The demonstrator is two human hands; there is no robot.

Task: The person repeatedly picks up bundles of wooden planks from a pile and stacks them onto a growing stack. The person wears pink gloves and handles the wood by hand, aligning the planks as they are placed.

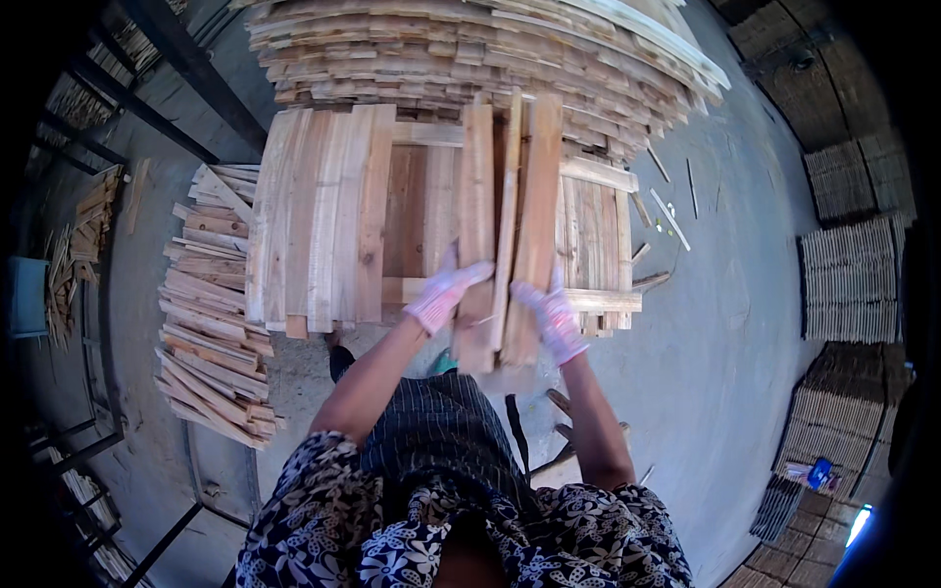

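Observation:
Between my two gloved hands are several long wooden boards (pixel 538 206), pointing away from me over a low stack. My left hand (pixel 448 291) grips the left board (pixel 477 186) along its near part, with the fingers over its edge. On the other side, my right hand (pixel 551 316) presses against the right board, its fingers wrapped at the edge. A narrow board (pixel 508 216) stands on edge between them. Beneath lies the stack of planks with crosswise battens (pixel 600 174). A row of boards (pixel 319 211) lies side by side on its left part.
Beyond the stack rises a large pile of boards (pixel 470 54). Loose shorter pieces (pixel 211 314) are heaped on the left, near dark metal bars (pixel 157 108). Bundled slats (pixel 853 279) line the right side. Scraps of wood (pixel 671 225) lie on the grey floor (pixel 725 343).

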